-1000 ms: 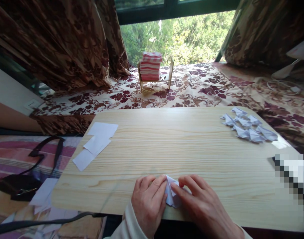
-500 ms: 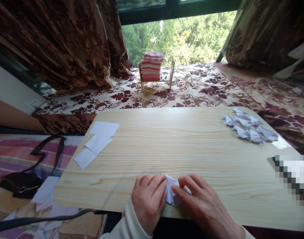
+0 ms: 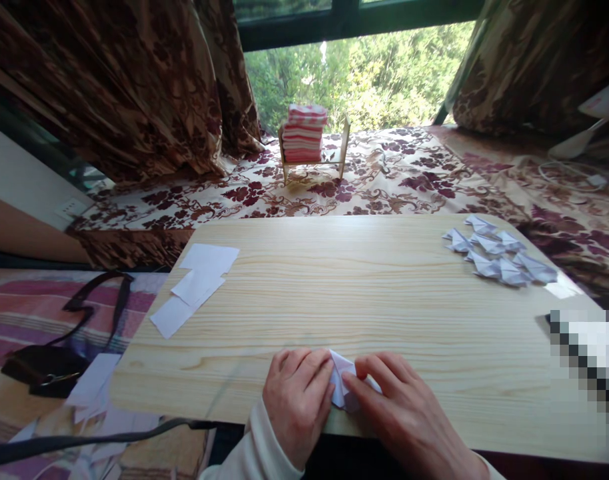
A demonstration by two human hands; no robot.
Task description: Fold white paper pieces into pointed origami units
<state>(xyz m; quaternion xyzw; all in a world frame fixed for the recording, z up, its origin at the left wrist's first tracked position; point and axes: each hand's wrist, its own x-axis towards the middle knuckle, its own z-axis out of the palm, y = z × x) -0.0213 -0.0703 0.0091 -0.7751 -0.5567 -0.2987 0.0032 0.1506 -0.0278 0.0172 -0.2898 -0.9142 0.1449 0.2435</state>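
Note:
Near the front edge of the wooden table (image 3: 309,280), a partly folded piece of white paper (image 3: 338,381) lies between my two hands. My left hand (image 3: 298,400) presses on its left side, fingers together. On the right side, my right hand (image 3: 397,397) pinches the paper with thumb and index finger. Part of the paper is hidden under the fingers. Several folded paper pieces (image 3: 499,252) lie grouped at the table's far right. To the far left, white paper sheets (image 3: 204,263) overlap one another.
At the right edge lies a blurred-out flat object (image 3: 584,353). A dark bag (image 3: 44,370) and loose paper (image 3: 97,383) lie on striped cloth at the left. Beyond the table, a small rack holds folded red-and-white cloths (image 3: 304,133) by the window. A white lamp (image 3: 579,137) stands at right.
Almost nothing differs. Both hands keep their hold on the paper, with only a very slight shift of the fingers and view.

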